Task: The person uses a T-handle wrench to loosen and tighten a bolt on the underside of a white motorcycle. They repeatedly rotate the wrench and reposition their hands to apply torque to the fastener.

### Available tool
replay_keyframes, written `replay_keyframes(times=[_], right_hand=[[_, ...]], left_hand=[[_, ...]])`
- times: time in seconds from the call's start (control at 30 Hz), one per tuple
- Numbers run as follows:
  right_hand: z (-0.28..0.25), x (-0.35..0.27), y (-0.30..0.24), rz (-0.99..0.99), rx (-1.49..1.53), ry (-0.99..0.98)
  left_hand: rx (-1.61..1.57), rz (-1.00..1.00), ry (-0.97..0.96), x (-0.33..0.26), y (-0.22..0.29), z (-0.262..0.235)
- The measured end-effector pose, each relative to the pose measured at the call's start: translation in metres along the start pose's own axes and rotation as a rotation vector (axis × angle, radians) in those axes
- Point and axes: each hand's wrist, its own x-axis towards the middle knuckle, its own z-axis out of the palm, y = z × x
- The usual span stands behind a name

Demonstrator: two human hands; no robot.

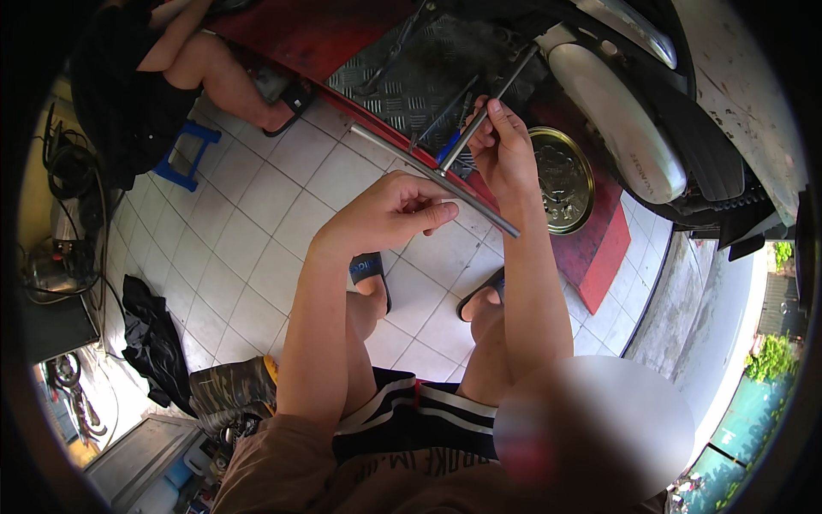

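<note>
A T-handle wrench [479, 120] slants away from me, its far end reaching the motorcycle's lower side by the silver exhaust cover [612, 120]. My right hand [507, 154] is wrapped around the shaft. The long grey crossbar [398, 152] runs from upper left to lower right at the near end of the shaft. Just on the near side of this bar is my left hand [398, 210], loosely curled, its thumb apart from the fingers. It appears to hold nothing; whether its fingers touch the bar is unclear.
A round metal tray [589, 201] holding small parts rests on the red lift platform [599, 283], beside the motorcycle. Tools lie on the platform's tread plate [385, 64]. Another person [128, 94] sits at upper left near a blue stool [199, 146]. Black cloth [152, 343] lies at left.
</note>
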Motion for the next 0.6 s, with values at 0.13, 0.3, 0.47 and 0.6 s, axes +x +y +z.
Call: replay_keyframes(times=[0.13, 0.3, 0.47, 0.6], right_hand=[[-0.004, 0.0, 0.0, -0.001, -0.002, 0.009], [0.002, 0.0, 0.002, -0.014, -0.015, 0.067], [0.0, -0.002, 0.008, -0.003, -0.042, 0.152], [0.001, 0.001, 0.012, 0.022, -0.106, 0.32]], left_hand=[[-0.193, 0.176, 0.048, -0.007, 0.014, 0.0], [0.073, 0.275, 0.43, -0.003, 0.009, -0.002], [0.07, 0.32, 0.731, 0.026, -0.002, 0.034], [-0.345, 0.034, 0.666, 0.035, -0.006, 0.054]])
